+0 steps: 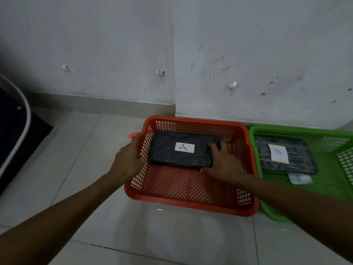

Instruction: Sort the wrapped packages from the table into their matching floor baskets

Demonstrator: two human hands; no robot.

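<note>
I see pale glossy floor tiles (pixel 172 232) running to a scuffed white wall (pixel 248 54) with a low skirting and small white clips. A dark piece with a white curved edge (pixel 19 119) sits at far left. Two mesh baskets stand side by side, touching, against the wall: the red basket (pixel 191 205) and the green basket (pixel 271 211). The package marked A (pixel 181 150) lies inside the red one; my right hand (pixel 223 163) curls closed around its right end, my left hand (pixel 128 157) wraps the red basket's left wall. The package marked B (pixel 286 155) lies in the green basket.
</note>
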